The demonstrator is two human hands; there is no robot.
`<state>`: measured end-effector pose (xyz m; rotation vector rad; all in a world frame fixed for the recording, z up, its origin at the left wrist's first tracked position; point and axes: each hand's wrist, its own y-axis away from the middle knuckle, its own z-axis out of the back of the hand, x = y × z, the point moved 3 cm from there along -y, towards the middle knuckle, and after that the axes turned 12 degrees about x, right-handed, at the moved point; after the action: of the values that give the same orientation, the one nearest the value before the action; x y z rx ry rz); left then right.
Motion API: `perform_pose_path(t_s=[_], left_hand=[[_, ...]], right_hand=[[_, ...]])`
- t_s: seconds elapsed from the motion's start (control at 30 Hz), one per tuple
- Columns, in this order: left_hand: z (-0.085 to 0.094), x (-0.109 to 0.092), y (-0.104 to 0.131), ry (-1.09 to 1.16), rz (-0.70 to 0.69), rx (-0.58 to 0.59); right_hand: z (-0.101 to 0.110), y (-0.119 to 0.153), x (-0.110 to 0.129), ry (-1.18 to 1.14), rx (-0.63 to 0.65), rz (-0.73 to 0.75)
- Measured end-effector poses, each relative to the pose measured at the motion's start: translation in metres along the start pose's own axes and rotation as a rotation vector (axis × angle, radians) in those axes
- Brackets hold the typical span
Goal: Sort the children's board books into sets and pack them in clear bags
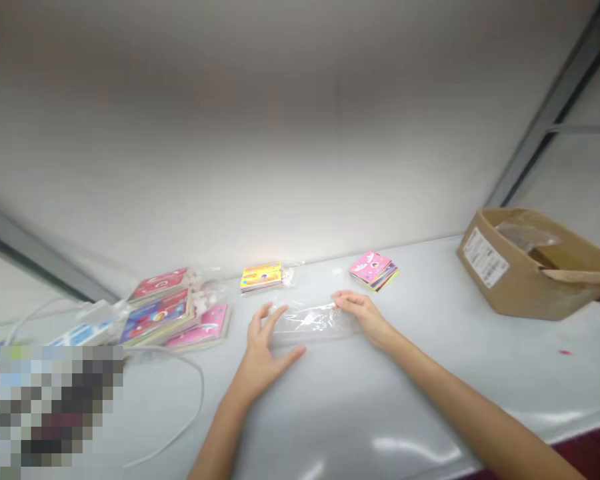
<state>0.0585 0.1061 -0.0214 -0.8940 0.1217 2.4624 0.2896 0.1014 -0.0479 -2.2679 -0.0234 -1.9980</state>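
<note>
A clear plastic bag (pixel 313 321) lies flat on the pale table (pixel 360 400) between my hands. My right hand (pixel 363 313) pinches the bag's right end between thumb and fingers. At the bag's left end, my left hand (pixel 265 350) has its thumb and fingers spread, with nothing gripped. Behind the bag sit a yellow-topped stack of booklets (pixel 261 275) in clear wrapping and, further right, a loose, slightly fanned stack with a pink top (pixel 373 268).
Wrapped booklet stacks (pixel 157 317) are piled at the left, beside a white cable (pixel 203 387) looping over the table. An open cardboard box (pixel 520 273) with plastic inside stands at the right. A white wall (pixel 300 167) rises behind the table.
</note>
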Motion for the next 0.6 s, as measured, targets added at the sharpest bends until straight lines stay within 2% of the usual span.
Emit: perform_pose_path(t_s=[0.13, 0.3, 0.37, 0.6], left_hand=[[0.0061, -0.0019, 0.0028, -0.071, -0.010, 0.006], [0.0054, -0.0032, 0.0047, -0.057, 0.001, 0.185], [0.0031, -0.0032, 0.0050, -0.054, -0.006, 0.219], [0.0012, -0.0009, 0.0065, -0.080, -0.006, 0.192]], right_hand=[[-0.0010, 0.0003, 0.0006, 0.020, 0.030, 0.012], [-0.0025, 0.0025, 0.0032, 0.058, 0.070, 0.034], [-0.0021, 0.0034, 0.0047, 0.073, 0.082, 0.041], [-0.0025, 0.0049, 0.0077, 0.086, 0.130, 0.041]])
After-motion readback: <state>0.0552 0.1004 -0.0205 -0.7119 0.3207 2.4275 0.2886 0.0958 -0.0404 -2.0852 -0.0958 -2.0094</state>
